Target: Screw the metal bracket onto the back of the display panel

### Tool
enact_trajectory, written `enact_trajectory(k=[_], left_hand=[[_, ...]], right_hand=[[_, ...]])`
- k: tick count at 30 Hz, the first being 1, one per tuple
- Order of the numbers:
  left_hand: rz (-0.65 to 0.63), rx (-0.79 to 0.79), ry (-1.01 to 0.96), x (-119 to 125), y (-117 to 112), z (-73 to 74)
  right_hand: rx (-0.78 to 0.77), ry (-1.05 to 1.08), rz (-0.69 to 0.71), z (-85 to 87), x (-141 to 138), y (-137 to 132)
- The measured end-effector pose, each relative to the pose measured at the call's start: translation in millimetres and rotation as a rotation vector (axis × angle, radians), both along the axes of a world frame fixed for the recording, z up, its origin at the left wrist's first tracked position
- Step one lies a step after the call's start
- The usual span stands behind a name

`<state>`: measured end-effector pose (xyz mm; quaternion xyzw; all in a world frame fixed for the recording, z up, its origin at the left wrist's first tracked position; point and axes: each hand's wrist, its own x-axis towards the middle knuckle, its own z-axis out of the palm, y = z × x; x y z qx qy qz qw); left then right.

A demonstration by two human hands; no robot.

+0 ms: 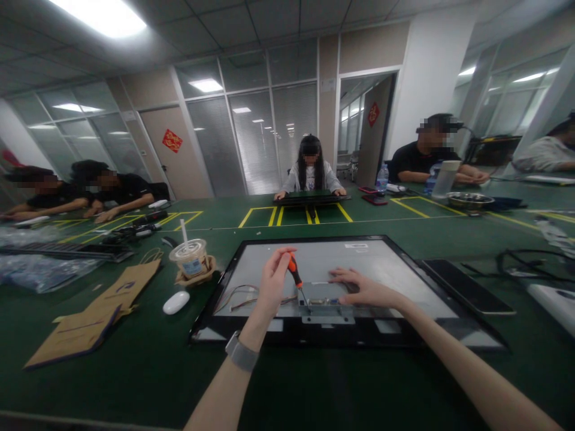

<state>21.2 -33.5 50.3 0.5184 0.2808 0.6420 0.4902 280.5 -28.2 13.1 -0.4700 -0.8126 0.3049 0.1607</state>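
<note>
My left hand [275, 276] grips an orange and black screwdriver [294, 269] by its handle, the shaft slanting down to the right. Its tip meets the near left part of a metal bracket [327, 317] with ports along it. That bracket sits on the back of a flat display panel [269, 254] with a black frame, lying on the table. My right hand [366, 290] rests on the bracket's right side with fingers spread. Left of the bracket, a thin cable [242, 290] curls over the panel; part of it is behind my left wrist.
Left of the panel are a lidded drink cup [192, 258], a white mouse [176, 303] and a brown paper bag [103, 305]. At the right lie a black phone-like slab [467, 285] and dark cables [525, 257]. Several people sit around the green table [359, 389].
</note>
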Motion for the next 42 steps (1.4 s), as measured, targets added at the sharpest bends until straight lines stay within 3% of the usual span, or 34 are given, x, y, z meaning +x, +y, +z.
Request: enact_trajectory(k=[4, 10, 18, 26, 37, 42], left_hand=[[-0.089, -0.031, -0.115, 2.9, -3.4, 5.4], [0.003, -0.014, -0.012, 0.5, -1.4, -1.3], [-0.157, -0.097, -0.180, 2.9, -4.7, 6.3], [0.058, -0.003, 0.030, -0.3, 1.1, -3.6], [0.004, -0.036, -0.065, -0.8, 3.6, -2.8], [-0.188, -0.028, -0.129, 2.3, -5.3, 4.7]], right_hand=[[0.013, -0.001, 0.012, -1.3, 0.4, 1.2], [0.000, 0.004, 0.002, 0.2, -0.5, -0.3], [0.001, 0.026, 0.011, -5.1, 1.3, 4.0], [-0.029, 0.021, 0.007, 0.1, 0.4, 0.9], [-0.015, 0.021, 0.011, -3.0, 1.2, 2.8], [-0.018, 0.025, 0.009, -1.2, 0.2, 1.7]])
